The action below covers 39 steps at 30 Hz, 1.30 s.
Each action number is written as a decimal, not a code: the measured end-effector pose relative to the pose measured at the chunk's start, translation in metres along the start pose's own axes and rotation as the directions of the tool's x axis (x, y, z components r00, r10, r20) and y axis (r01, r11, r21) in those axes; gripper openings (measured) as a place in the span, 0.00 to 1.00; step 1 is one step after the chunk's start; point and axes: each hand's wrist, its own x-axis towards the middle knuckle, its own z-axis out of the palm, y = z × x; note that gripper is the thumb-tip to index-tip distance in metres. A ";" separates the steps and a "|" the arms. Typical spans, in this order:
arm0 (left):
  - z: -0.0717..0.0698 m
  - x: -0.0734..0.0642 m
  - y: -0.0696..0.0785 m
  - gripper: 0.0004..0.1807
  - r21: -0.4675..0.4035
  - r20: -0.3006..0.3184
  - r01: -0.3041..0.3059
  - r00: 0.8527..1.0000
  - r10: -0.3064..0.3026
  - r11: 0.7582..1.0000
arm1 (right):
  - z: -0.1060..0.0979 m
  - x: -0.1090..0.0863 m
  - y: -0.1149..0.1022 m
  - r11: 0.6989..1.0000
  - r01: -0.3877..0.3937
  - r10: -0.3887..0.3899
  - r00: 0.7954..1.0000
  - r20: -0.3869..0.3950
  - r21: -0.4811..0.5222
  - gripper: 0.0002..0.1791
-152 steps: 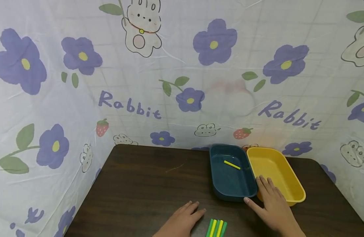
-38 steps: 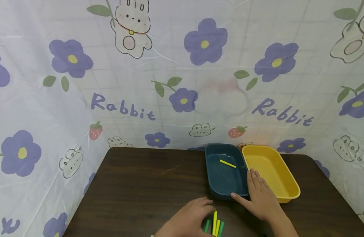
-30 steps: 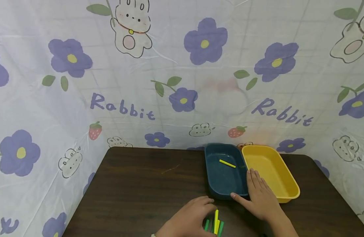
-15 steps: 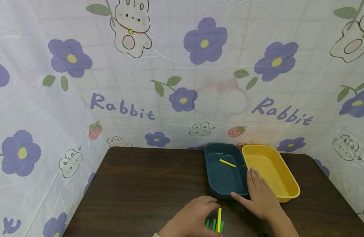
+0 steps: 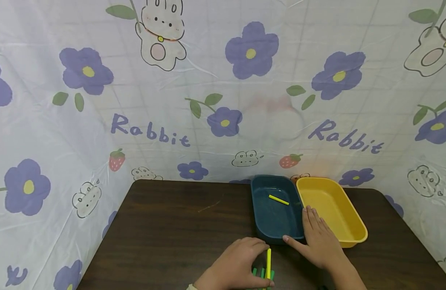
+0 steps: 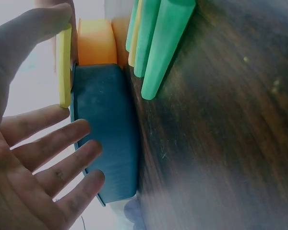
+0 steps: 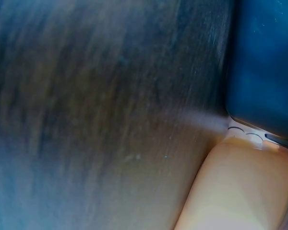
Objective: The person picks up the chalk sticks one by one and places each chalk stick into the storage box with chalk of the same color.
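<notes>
My left hand (image 5: 235, 264) pinches a slim yellow stick (image 5: 268, 262) end to end between thumb and index finger, above a row of sticks on the table. In the left wrist view the held yellow stick (image 6: 65, 67) stands apart from that row, and the other fingers spread loosely. Several green sticks (image 6: 167, 43) lie side by side there with a yellow one (image 6: 136, 33) among them. My right hand (image 5: 322, 243) lies with straight fingers on the near left edge of the yellow bin (image 5: 361, 231), its thumb at the blue bin's (image 5: 257, 225) near corner.
Both bins stand side by side at the back right of the dark wooden table (image 5: 179, 225). One yellow stick (image 5: 279, 199) lies inside the blue bin. A patterned cloth (image 5: 208, 121) hangs behind and beside the table.
Earlier the left hand rested left of the sticks; it then reached them and took one yellow stick, now raised slightly over the row. The right hand keeps its place at the bins.
</notes>
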 end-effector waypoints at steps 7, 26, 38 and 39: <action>-0.003 0.002 0.001 0.41 -0.015 0.005 0.040 0.999 -0.040 0.999 | 0.000 0.000 0.001 1.000 -0.002 0.002 1.000 -0.007 -0.011 0.67; -0.005 0.007 0.000 0.40 0.001 -0.039 0.085 0.996 -0.085 0.996 | 0.000 0.000 0.001 1.000 -0.003 0.003 1.000 -0.008 -0.015 0.67; -0.012 0.013 -0.002 0.41 0.011 -0.083 0.112 0.990 -0.111 0.994 | 0.002 0.001 0.002 1.000 -0.007 0.006 1.000 -0.006 -0.016 0.68; -0.012 0.014 -0.002 0.42 0.010 -0.090 0.115 0.989 -0.113 0.993 | 0.002 0.002 0.002 1.000 -0.007 0.007 1.000 -0.007 -0.017 0.68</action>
